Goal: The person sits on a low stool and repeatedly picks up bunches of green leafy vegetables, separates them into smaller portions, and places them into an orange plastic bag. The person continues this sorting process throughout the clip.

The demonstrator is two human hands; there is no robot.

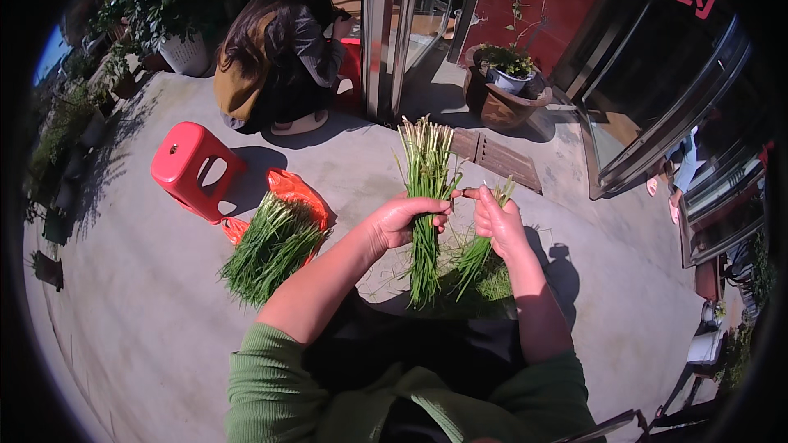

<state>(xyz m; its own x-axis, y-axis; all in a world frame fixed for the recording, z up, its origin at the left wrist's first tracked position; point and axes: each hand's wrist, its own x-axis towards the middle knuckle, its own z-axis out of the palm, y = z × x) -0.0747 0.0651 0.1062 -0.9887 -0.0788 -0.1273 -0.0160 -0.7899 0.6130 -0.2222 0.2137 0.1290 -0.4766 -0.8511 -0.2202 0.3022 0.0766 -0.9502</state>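
My left hand [403,219] is closed around a thick bundle of green chives [426,178], its pale stem ends pointing away from me and the leaves hanging toward my lap. Beside it, my right hand [497,221] grips a smaller bunch of chives [475,261]. The fingertips of both hands nearly meet at a thin dark strand between them. Loose green trimmings [495,286] lie on the ground below my right hand. Another large heap of chives [274,243] rests to the left on an orange-red plastic bag [298,187].
A red plastic stool [184,157] stands at the left. A person [280,49] crouches ahead beside the glass door's metal frame [385,37]. A brown planter [505,104] and a slatted wooden board [502,160] are at the threshold. Potted plants line the far left.
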